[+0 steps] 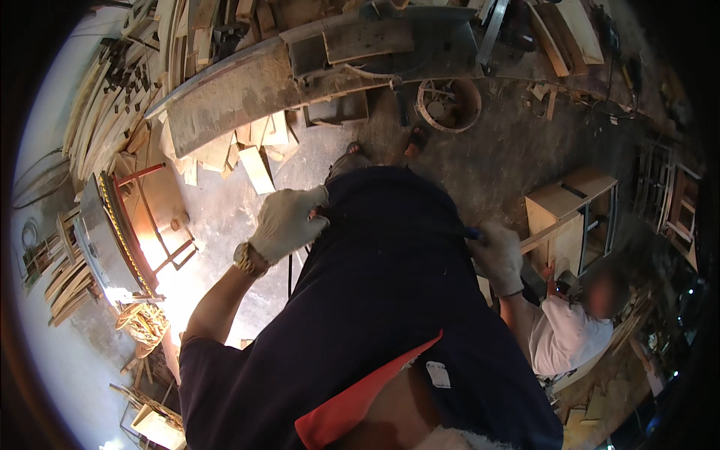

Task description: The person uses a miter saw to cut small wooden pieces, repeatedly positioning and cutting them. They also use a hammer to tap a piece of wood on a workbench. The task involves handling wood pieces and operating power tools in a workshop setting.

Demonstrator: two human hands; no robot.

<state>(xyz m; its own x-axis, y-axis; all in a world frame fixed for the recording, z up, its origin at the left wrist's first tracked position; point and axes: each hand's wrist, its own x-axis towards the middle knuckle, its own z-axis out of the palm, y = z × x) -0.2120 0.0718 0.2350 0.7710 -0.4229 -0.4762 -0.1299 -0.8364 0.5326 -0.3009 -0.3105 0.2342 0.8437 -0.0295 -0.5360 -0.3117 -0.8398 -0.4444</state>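
My left hand [289,223], in a whitish work glove, is at the left side of my dark shirt [382,247]. Its fingers are curled in against the cloth, and what they hold, if anything, is hidden. On that wrist is a gold-coloured watch [244,259]. My right hand [498,256], gloved too and slightly blurred, is at the shirt's right side. Its fingers are closed around a small blue object [472,233], of which only one end shows, so its kind is unclear.
A long wooden workbench [232,105] stands ahead, with wood offcuts [256,169] under it. A round bin [448,105] is beside it. At right, a person in a white shirt [571,335] is by a wooden cabinet [559,214]. A red-framed metal stand [150,217] is at left.
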